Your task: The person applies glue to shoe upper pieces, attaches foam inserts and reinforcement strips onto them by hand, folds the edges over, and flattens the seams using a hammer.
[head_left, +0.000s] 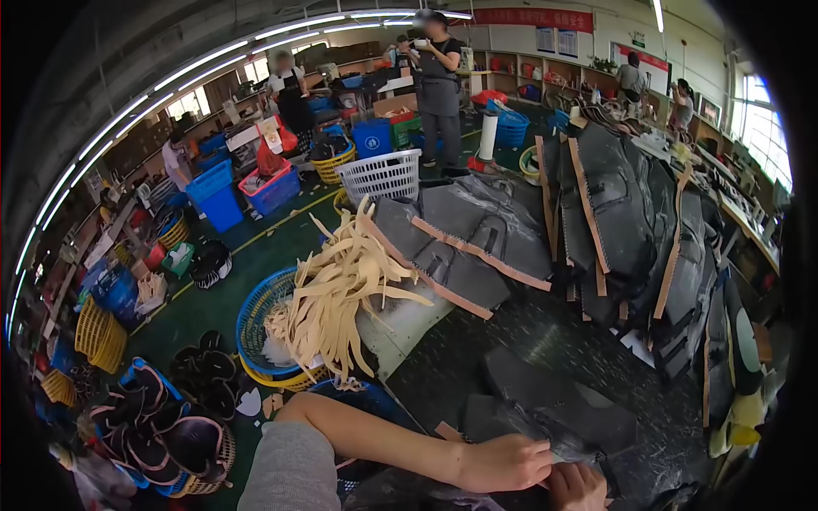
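Grey sleeve (288, 470), left hand (504, 462) curled

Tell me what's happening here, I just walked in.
A person's left hand and right hand are close together at the near edge of a dark panel on the worktable; exactly what the fingertips grip is hard to see. More dark pieces with tan edging are piled beyond, and pale strips hang partly over a blue basket.

Red banner (532, 19), blurred characters, no readable text
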